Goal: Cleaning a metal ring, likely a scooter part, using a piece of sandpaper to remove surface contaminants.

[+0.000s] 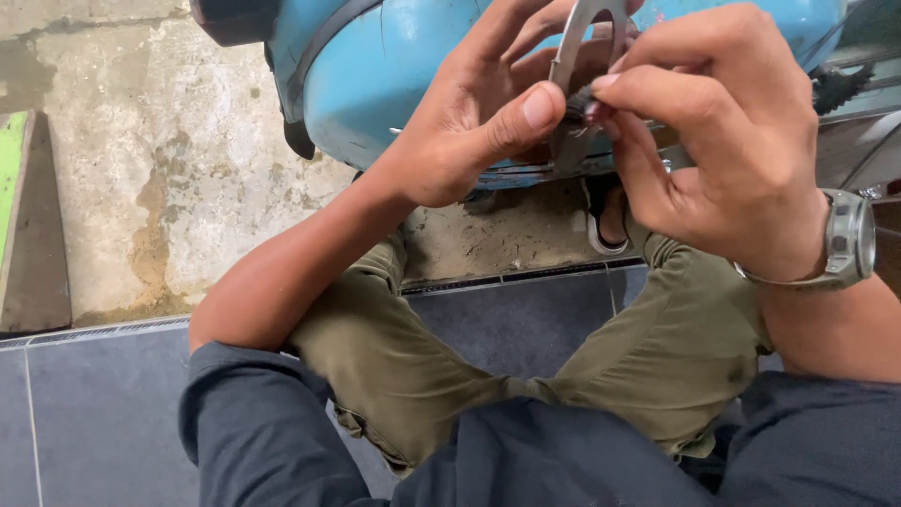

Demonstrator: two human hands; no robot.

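Single view, worn on the head, aimed steeply down and slightly forward over the lap. Very near to the left hand (469, 122) and right hand (723, 141), both raised close below the lens and filling the upper middle of the frame. Beyond them, close ahead, a blue rounded body panel (375, 75) cut off by the top edge. Lower down, bent knees in olive trousers (413, 376) and dark sleeves (253, 422) at the bottom edge. Farther off, grey floor tiles (94, 413) underneath and rough concrete ground (160, 160) toward the upper left. No second view to overlap with.
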